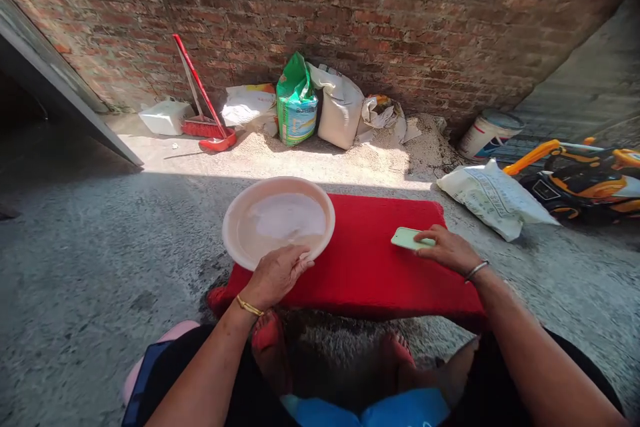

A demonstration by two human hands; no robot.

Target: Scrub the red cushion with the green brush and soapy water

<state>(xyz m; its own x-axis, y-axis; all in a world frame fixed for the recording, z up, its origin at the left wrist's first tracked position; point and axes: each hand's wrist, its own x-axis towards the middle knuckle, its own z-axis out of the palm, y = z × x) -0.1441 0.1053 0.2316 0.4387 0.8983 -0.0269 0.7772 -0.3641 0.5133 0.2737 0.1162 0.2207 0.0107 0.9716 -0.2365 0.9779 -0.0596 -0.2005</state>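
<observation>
A pale pink basin [231,230] with cloudy water in it rests on the left part of a low table covered in red cloth [365,273]. My left hand [280,273] is at the basin's near right rim, its fingers curled against the edge. On the right side of the cloth lies a flat, pale green rectangle with rounded corners, shaped like a phone [404,238]. The thumb and fingers of my right hand [447,250] are closed on its right end. A pale patch in the basin may be reflected light.
Along the brick wall stand a red broom and dustpan [219,143], a white box [165,118], a green bag [296,107] and a whitish sack [341,110]. At right are a bucket [487,133], another sack [493,197] and a yellow-black toy vehicle [585,180].
</observation>
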